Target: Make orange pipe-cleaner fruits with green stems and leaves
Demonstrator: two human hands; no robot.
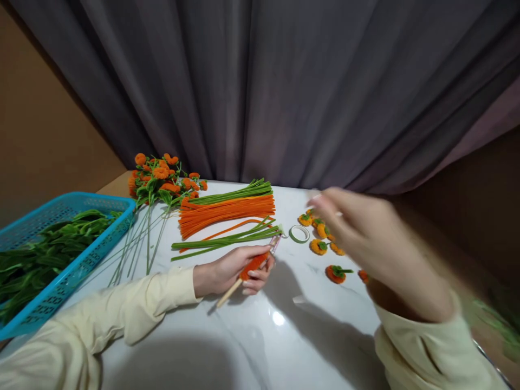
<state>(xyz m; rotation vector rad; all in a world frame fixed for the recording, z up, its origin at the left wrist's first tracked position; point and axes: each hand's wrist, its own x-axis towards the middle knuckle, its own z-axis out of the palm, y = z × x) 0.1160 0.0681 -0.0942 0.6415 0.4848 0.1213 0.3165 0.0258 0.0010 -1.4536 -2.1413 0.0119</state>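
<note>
My left hand (239, 266) is closed round a pale wooden stick (229, 293) with orange chenille stem (254, 264) wound tightly about it. The stick slants, its bare end pointing down towards me. Just beyond these fingertips lies a slim pinkish object (275, 242), too small to make out. My right hand (365, 233) is raised over the right side of the table, its fingers curled and smeared by motion. Whatever it may hold is not clear. Beneath and beside it are small yellow-orange chenille flower heads (318, 247) and a darker orange one (335, 274) with a green stub.
Bundled orange chenille stems (227, 214) lie mid-table between green stems (231, 236) and more green ones behind. A roll of green tape (299, 234) sits to their right. Finished orange flowers (161, 172) stand back left by a blue basket (67, 262) of green leaves (52, 249). A grey curtain (260, 92) hangs behind.
</note>
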